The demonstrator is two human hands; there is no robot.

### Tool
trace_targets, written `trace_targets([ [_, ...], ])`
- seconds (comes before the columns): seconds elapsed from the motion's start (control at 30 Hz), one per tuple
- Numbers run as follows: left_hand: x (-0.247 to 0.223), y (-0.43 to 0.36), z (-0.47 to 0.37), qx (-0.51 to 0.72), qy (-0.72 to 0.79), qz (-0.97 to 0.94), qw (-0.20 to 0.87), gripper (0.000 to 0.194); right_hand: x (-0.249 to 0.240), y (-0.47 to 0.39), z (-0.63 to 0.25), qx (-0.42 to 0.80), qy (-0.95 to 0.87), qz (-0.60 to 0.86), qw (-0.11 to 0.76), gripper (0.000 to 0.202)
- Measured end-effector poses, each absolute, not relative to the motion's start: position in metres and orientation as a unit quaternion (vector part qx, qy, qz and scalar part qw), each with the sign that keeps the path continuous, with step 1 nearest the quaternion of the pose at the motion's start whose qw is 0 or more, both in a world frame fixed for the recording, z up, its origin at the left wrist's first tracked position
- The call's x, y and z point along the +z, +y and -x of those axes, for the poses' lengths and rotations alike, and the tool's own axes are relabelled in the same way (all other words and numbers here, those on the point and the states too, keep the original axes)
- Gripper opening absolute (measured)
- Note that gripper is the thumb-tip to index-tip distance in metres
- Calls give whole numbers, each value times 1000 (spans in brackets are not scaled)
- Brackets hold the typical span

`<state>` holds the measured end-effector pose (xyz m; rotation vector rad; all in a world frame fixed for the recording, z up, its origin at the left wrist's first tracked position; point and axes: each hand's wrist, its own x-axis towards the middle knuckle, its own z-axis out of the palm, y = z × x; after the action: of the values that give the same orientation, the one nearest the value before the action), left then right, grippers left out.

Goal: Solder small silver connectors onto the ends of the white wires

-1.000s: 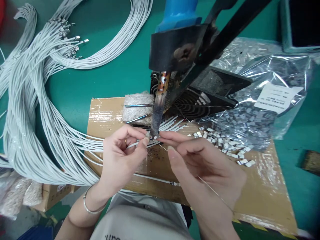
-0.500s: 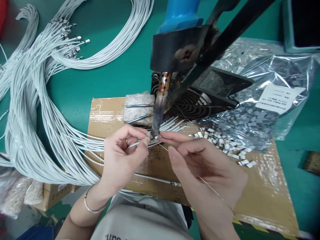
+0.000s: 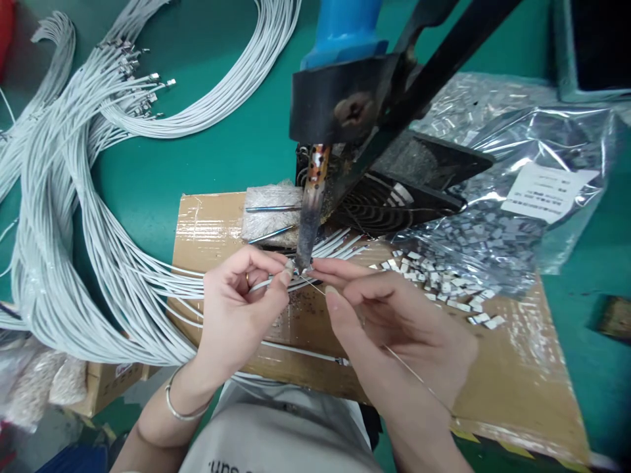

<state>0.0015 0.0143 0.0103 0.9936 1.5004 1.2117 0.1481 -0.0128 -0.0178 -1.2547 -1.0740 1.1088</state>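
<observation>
- The left hand point(image 3: 246, 299) has thumb and forefinger pinched together on a white cable point(image 3: 260, 285), close to its end, over the cardboard sheet point(image 3: 503, 374).
- The cable's end sits right by the tip of the soldering iron point(image 3: 311, 213); its fine detail is too small to make out.
- The right hand point(image 3: 394, 322) has its thumb and fingers closed on a thin wire point(image 3: 313, 287), which slants from just beside the iron's tip, passes by the thumb and crosses the palm.
- The right forefinger reaches close to the iron's tip; whether it touches the cable's end cannot be told.
- The iron points down, its blue handle point(image 3: 348, 29) gripped by a black holder point(image 3: 340, 98).
- Just right of the iron, a black fan point(image 3: 379, 207) stands at the far edge of the cardboard.
- To the left of the fan, two slim metal rods point(image 3: 273, 209) lie on a wrapped block.
- Small metallic connectors point(image 3: 453, 286) are scattered right of the hands, beside a clear bag point(image 3: 552, 197).
- Thick bundles of white cables point(image 3: 54, 230) cover the left of the green counter point(image 3: 197, 161).
- Another cable point(image 3: 303, 351) lies nearer, between the hands.
</observation>
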Motion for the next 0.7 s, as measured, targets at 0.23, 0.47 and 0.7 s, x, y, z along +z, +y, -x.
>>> trace_targets([
  [0.23,10,14,-3,491,615,-411,460,17,-16,-13,-149,472,-446,522,553,22],
  [0.47,12,12,-2,492,619,-407,458,17,-19,-13,-149,470,-458,512,554,23],
  [0.7,9,13,0,492,615,-416,455,16,-21,-15,-150,474,-462,511,549,21],
])
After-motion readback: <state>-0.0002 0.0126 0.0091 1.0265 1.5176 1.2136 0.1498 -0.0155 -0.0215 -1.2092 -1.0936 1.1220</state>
